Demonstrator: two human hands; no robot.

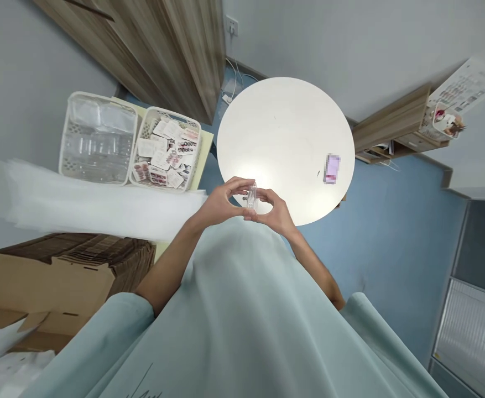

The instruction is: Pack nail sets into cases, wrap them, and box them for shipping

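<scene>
Between my two hands is a small clear plastic box point(251, 199), held just over the near edge of the round white table point(283, 121). My left hand point(225, 200) grips its left side with thumb and fingers. From the right, my right hand point(276, 210) pinches the other side. Whether the box is fully closed I cannot tell. Some small dark items point(245, 196) show beside the left fingers; their kind is too small to make out. A purple and pink blurred rectangle point(332, 168) lies on the right of the table.
To the left stand a white basket point(64, 138) of clear plastic boxes and another basket point(199, 141) of cards with small coloured pieces. White sheets point(101, 207) lie in front of them. Folded cardboard point(51, 282) is stacked nearer. A wooden shelf point(395, 119) stands at the right.
</scene>
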